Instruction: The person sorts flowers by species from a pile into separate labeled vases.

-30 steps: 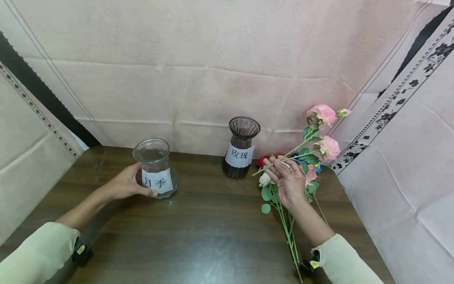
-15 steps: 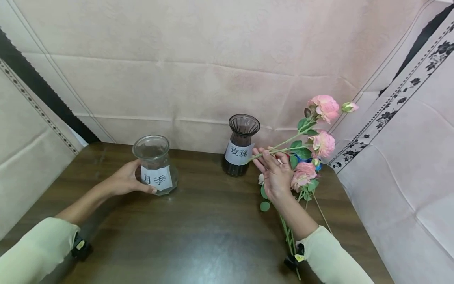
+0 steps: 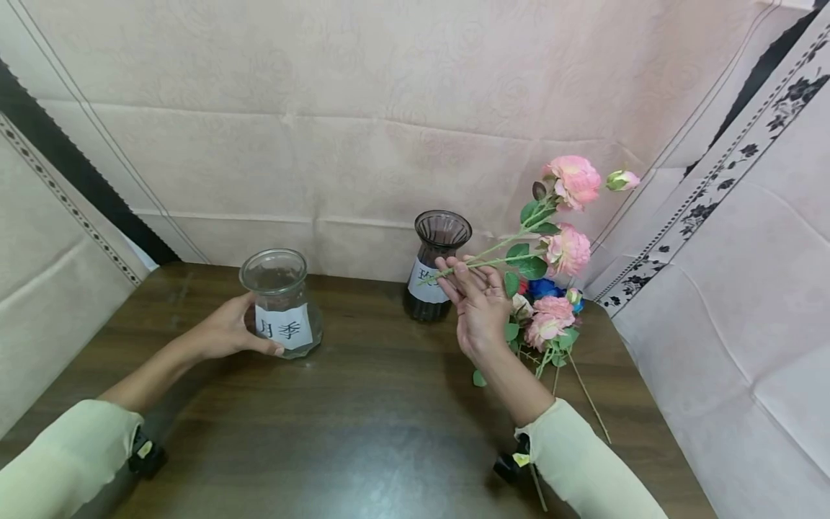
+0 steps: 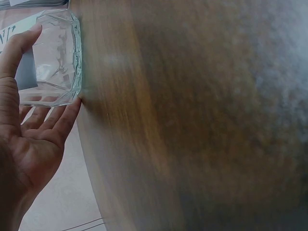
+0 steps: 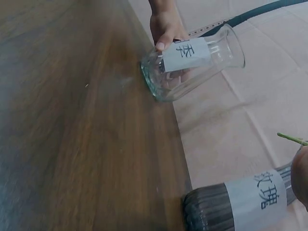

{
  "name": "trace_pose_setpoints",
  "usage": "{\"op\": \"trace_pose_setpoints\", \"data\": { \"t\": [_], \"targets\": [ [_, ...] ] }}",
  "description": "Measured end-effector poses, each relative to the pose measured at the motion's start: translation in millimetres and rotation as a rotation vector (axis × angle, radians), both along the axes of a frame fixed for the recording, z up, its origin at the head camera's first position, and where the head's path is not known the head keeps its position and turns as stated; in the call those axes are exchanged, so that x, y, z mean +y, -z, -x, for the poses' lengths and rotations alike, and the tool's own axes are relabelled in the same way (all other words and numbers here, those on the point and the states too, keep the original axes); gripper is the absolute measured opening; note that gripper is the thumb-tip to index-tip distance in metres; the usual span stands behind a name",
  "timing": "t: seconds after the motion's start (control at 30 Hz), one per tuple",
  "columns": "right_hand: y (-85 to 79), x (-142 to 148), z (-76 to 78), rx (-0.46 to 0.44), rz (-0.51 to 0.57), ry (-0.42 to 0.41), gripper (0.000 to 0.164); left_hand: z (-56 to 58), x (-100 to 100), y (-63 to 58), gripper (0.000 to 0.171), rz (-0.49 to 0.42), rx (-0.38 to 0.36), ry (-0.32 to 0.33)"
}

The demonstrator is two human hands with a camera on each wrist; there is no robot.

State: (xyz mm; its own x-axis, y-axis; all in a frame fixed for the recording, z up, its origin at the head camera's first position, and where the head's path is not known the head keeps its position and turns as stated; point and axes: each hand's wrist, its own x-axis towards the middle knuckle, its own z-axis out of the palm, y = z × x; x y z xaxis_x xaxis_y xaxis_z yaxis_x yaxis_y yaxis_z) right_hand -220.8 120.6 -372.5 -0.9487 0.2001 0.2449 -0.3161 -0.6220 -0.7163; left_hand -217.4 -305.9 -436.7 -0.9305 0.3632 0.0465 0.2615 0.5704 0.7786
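My left hand (image 3: 223, 330) holds a clear glass vase (image 3: 275, 277) upright on the table. The thumb lies across the front by its white label, the other fingers behind the glass (image 4: 55, 53). My right hand (image 3: 481, 311), palm turned up, pinches the lower stem of a spray of pink flowers (image 3: 567, 249). The blooms and a bud lean up to the right, while the stem's cut end points left. That end is in front of a dark ribbed glass vase (image 3: 428, 308), whose label is partly covered. In the right wrist view only a thumb (image 5: 302, 168) and the stem tip show.
More flowers lie on the table's right side: a pink one (image 3: 551, 317), a blue one (image 3: 547, 288) and a white one (image 3: 521, 307). Their stems run toward the front, partly under my right forearm. A pale cloth wall (image 3: 363, 173) stands behind the brown wooden table (image 3: 337, 432).
My right hand has carried the pink flower spray left and slightly up, from above the lying flowers to the dark vase. The left hand and clear vase have stayed in place.
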Motion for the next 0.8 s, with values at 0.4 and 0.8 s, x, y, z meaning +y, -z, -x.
{"op": "trace_pose_setpoints", "data": {
  "t": [0.4, 0.8],
  "targets": [
    [-11.7, -30, 2.0, 0.028, -0.016, -0.028, 0.014, 0.9, -1, 0.7, 0.094, 0.001, 0.004, 0.009],
    [-22.4, -63, 2.8, 0.069, 0.006, -0.061, 0.017, 1.6, -1, 0.7, 0.092, -0.001, 0.009, 0.016]
  ]
}}
